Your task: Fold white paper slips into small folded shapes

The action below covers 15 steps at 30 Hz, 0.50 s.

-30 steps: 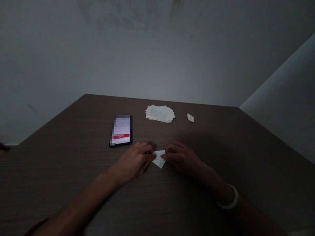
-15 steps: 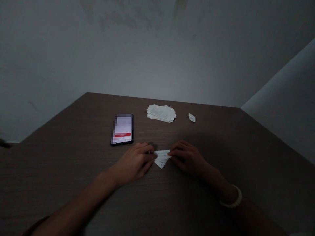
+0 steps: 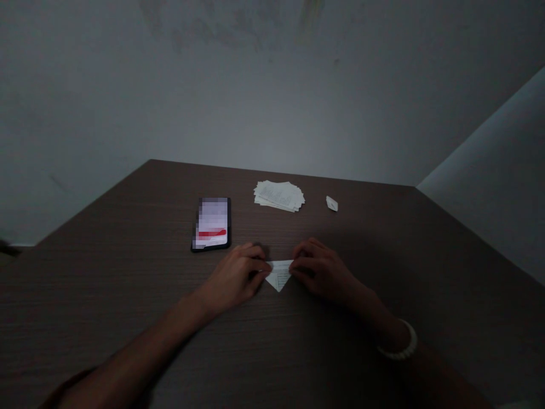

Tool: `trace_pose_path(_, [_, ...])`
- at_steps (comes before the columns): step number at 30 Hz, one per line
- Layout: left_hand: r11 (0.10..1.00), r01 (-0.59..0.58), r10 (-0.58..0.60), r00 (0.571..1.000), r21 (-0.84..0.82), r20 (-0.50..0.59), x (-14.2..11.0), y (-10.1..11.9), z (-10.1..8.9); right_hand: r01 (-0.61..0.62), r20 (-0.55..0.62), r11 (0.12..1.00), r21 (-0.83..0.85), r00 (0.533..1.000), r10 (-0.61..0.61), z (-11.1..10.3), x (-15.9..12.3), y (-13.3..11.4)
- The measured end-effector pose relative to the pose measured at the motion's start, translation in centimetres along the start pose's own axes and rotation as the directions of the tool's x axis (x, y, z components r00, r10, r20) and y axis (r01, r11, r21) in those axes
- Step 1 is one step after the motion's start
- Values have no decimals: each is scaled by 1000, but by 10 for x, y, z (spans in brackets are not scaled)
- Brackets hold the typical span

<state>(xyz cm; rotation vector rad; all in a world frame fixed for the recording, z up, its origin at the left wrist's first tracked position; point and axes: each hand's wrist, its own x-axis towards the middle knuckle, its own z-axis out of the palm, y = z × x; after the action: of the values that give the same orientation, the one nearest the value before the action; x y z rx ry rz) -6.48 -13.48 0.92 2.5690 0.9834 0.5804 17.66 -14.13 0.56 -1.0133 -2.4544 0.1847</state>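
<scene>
A small piece of folded paper [image 3: 279, 275] with printed lines lies low over the table, its point turned toward me. My left hand [image 3: 238, 276] pinches its left corner between thumb and fingers. At the right corner, my right hand [image 3: 320, 269] grips the paper in the same way, thumb in front. The fingers hide both corners. A pale beaded bracelet [image 3: 404, 345] circles my right wrist.
A phone [image 3: 212, 224] with a lit screen lies beyond my left hand. Farther back sits a fanned stack of printed paper sheets [image 3: 279, 195]. To its right is a small folded paper piece [image 3: 332, 204]. The brown table [image 3: 170, 187] meets a stained wall.
My right hand slid outward along the paper's top edge, then came slightly back to its right corner. My left hand stays on the left corner. The view shifted a little.
</scene>
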Motion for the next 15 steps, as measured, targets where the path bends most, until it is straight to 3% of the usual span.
trace_pose_path(6, [999, -24, 25, 999, 33, -42, -1, -2, 3, 84, 78, 986, -147, 994, -73, 0, -1, 3])
trace_pose_path(15, [1000, -9, 10, 999, 25, -36, 1, 2, 3, 119, 208, 886, -448, 978, -25, -15, 8, -21])
